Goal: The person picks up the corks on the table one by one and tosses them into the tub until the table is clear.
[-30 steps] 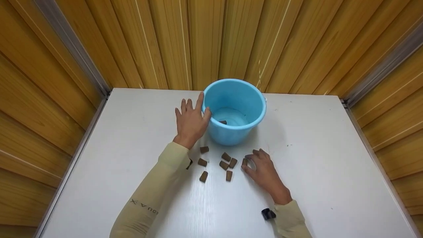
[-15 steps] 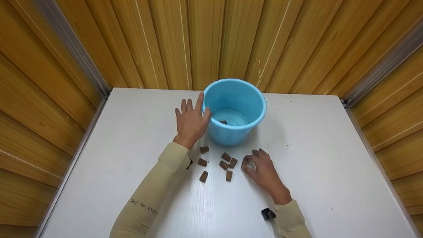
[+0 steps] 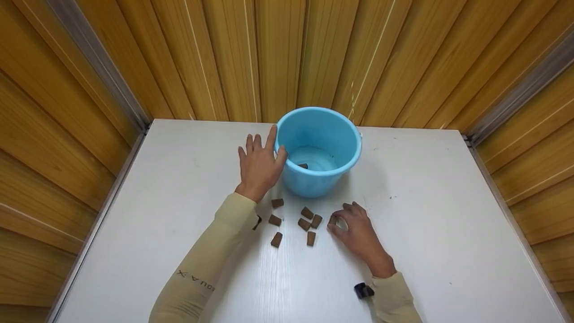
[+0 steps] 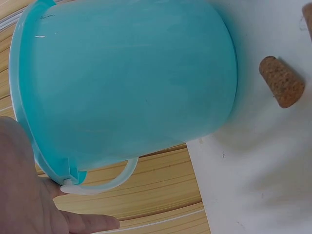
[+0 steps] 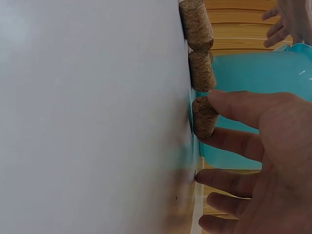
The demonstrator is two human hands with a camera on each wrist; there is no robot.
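Observation:
A light blue bucket (image 3: 311, 185) stands upright at the back of the white table. My left hand (image 3: 259, 167) lies against its left rim, fingers spread and mostly straight; the left wrist view shows the palm at the rim beside the pale handle (image 4: 105, 186). To the right of the loose corks, my right hand (image 3: 357, 229) pinches a tapered cork stopper (image 5: 204, 117) between thumb and index finger, low at the tabletop. Its other fingers extend apart from the cork. Inside the bucket, another brown cork (image 3: 303, 166) shows partly behind the near rim.
Several cork stoppers (image 3: 304, 224) lie in a loose cluster in front of the bucket, with a short column of corks (image 3: 275, 220) beside the left forearm. Wood-patterned panels (image 3: 278, 58) rise behind the table and on both sides. A black wrist device (image 3: 363, 290) sits by the right cuff.
The right index finger has drawn in slightly onto the cork beside the thumb. The left hand, bucket and loose corks stay in place.

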